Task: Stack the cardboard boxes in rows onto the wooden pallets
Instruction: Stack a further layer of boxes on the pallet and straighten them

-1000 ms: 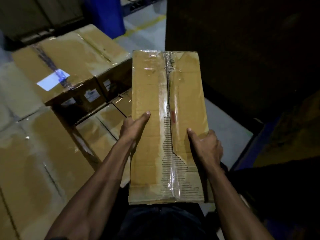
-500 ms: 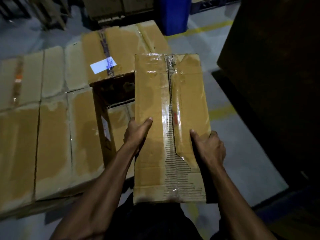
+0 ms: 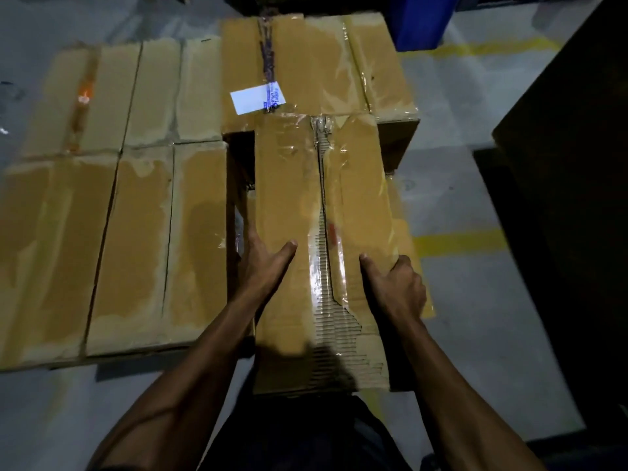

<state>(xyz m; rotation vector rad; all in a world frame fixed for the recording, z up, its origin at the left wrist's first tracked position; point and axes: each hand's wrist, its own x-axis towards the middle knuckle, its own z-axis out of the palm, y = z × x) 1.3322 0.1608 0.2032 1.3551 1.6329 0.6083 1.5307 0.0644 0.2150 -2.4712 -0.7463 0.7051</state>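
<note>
I hold a long taped cardboard box (image 3: 289, 205) lengthwise in front of me, its top torn along the centre seam. My left hand (image 3: 263, 258) grips its left side, thumb on top. My right hand (image 3: 396, 287) grips its right side, thumb on top too. The box hangs over a gap in the stack, beside a row of flat boxes (image 3: 136, 232) on the left. Its far end reaches a taller box with a white label (image 3: 306, 66) behind. The pallet under the stack is hidden.
Grey concrete floor (image 3: 458, 171) with yellow lines lies to the right. A blue bin (image 3: 418, 18) stands at the back right. A large dark mass (image 3: 577, 164) fills the right side. More flat boxes (image 3: 112, 96) lie at the back left.
My view has swung left and down toward the stack. The box in my hands has come over the gap beside the flat boxes; both hands keep the same grip.
</note>
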